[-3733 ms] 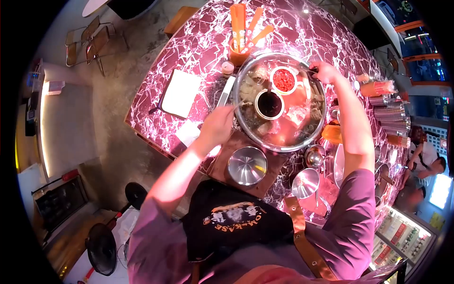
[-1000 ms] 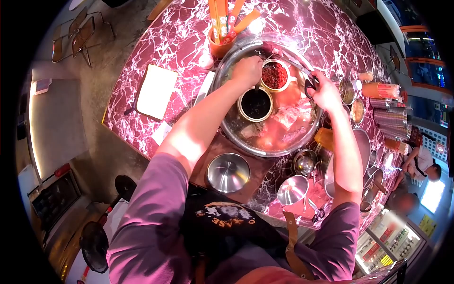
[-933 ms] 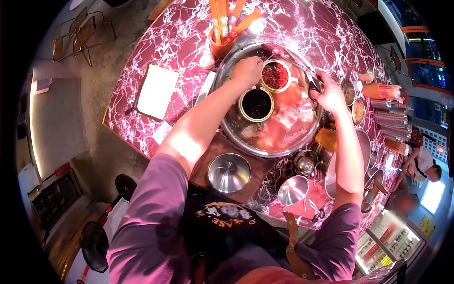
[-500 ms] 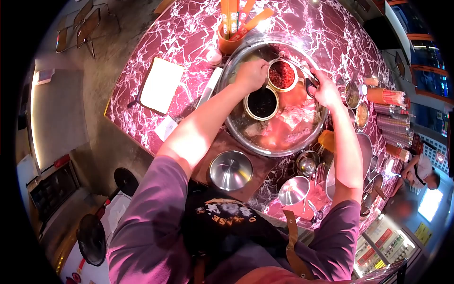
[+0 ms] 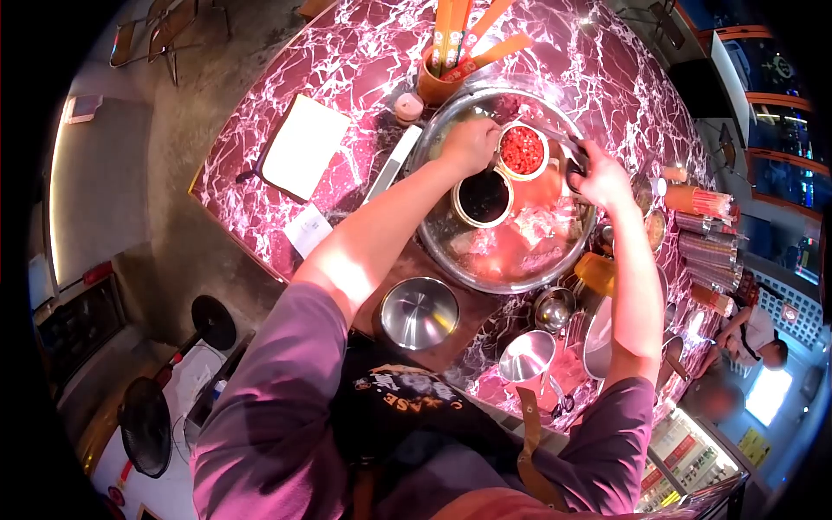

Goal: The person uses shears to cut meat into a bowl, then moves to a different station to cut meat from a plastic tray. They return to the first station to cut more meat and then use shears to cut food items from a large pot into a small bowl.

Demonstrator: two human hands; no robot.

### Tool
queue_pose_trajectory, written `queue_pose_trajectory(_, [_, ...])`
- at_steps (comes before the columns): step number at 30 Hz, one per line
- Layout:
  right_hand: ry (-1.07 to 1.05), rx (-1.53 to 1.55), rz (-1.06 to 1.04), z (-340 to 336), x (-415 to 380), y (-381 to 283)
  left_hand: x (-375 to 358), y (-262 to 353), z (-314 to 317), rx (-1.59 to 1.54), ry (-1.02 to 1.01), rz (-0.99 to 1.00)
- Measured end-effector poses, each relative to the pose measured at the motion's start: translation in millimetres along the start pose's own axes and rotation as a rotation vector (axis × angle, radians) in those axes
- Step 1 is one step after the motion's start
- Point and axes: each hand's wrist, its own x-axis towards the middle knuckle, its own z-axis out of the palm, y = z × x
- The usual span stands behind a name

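Note:
A large round metal tray point(image 5: 451, 270) with raw-looking meat point(image 5: 536, 224) lies on the red marbled table. Two round containers are in it: one of chopped red pieces point(image 5: 523, 150), one of dark liquid point(image 5: 483, 198). My left hand point(image 5: 472, 146) is closed at the left side of the red container; what its fingers pinch is hidden. My right hand point(image 5: 601, 178) is closed round the black handles of scissors point(image 5: 575, 159), whose metal blades point up and left past the red container.
A cup of orange sticks point(image 5: 436, 85) stands behind the tray. A white rectangular pad point(image 5: 305, 147) lies left. Nearer me are an empty steel bowl point(image 5: 419, 313) and a second bowl point(image 5: 527, 356). Packed skewers point(image 5: 706, 251) line the right; a person point(image 5: 752, 336) is beyond.
The view has shifted a little, so the table and tray sit slightly differently in frame. Both hands keep nearly the same places over the tray, and the scissors remain held.

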Motion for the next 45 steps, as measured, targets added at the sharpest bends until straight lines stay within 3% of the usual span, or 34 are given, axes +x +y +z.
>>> queue_pose_trajectory(1, [0.043, -0.041, -0.043, 10.0, 7.9, -0.9, 0.6, 2.8, -0.8, -0.069, -0.041, -0.063])
queue_pose_trajectory(4, [0.092, -0.002, -0.149, 23.7, 21.1, -0.4, -1.7, 6.3, -7.9, -0.03, 0.028, -0.004])
queue_pose_trajectory(7, [0.129, 0.119, -0.133, 16.3, -7.9, 8.2, -6.1, 11.1, -21.7, -0.046, 0.091, 0.002])
queue_pose_trajectory(11, [0.214, 0.278, -0.032, 13.9, -108.0, 9.2, -27.4, 31.4, -60.7, -0.362, -0.098, -0.092])
queue_pose_trajectory(12, [0.23, 0.267, 0.015, 13.1, -139.9, -1.5, -38.9, 40.1, -72.8, -0.349, -0.099, 0.001])
queue_pose_trajectory(14, [0.206, 0.38, 0.152, 12.6, -203.7, -30.1, -69.4, 55.7, -101.0, -0.54, -0.242, -0.145])
queue_pose_trajectory(18, [0.262, 0.414, 0.247, 41.7, -300.5, -91.9, -152.7, 55.7, -147.3, -0.454, -0.395, -0.127])
queue_pose_trajectory(20, [0.139, 0.417, 0.325, 37.5, -331.7, -137.9, -203.7, 47.7, -160.3, -0.501, -0.441, -0.159])
queue_pose_trajectory(22, [0.197, 0.396, 0.228, 68.3, -350.8, -158.1, -250.5, 54.7, -177.5, -0.378, -0.528, -0.178])
queue_pose_trajectory(23, [0.145, 0.41, 0.25, 79.5, -357.4, -167.2, -269.5, 44.2, -177.5, -0.28, -0.518, -0.03])
queue_pose_trajectory(28, [0.019, 0.494, 0.283, 135.3, -394.7, -185.4, -328.7, 13.8, -172.0, -0.155, -0.631, -0.054])
queue_pose_trajectory(30, [-0.005, 0.439, 0.266, 144.8, -417.3, -179.5, -334.7, 6.0, -169.1, -0.221, -0.641, -0.188])
queue_pose_trajectory(32, [-0.098, 0.548, 0.414, 142.1, -432.6, -174.1, -335.6, 2.5, -165.3, -0.323, -0.632, -0.241])
queue_pose_trajectory(33, [-0.1, 0.544, 0.412, 136.5, -432.3, -178.5, -333.9, 5.2, -168.0, -0.435, -0.665, -0.405])
queue_pose_trajectory(34, [-0.08, 0.478, 0.415, 128.0, -430.2, -187.2, -332.1, 8.6, -171.2, -0.543, -0.699, -0.567])
queue_pose_trajectory(38, [0.046, 0.517, 0.333, 140.0, -408.9, -202.3, -328.1, 7.7, -177.6, -0.728, -0.746, -0.755])
queue_pose_trajectory(40, [0.035, 0.587, 0.307, 148.2, -408.4, -196.1, -326.5, 5.8, -179.0, -0.73, -0.732, -0.772])
queue_pose_trajectory(42, [0.042, 0.458, 0.18, 146.2, -419.4, -190.8, -324.6, -0.9, -183.1, -0.734, -0.706, -0.791])
queue_pose_trajectory(45, [-0.008, 0.375, 0.242, 123.0, -420.2, -194.0, -323.0, -15.6, -180.6, -0.663, -0.712, -0.695])
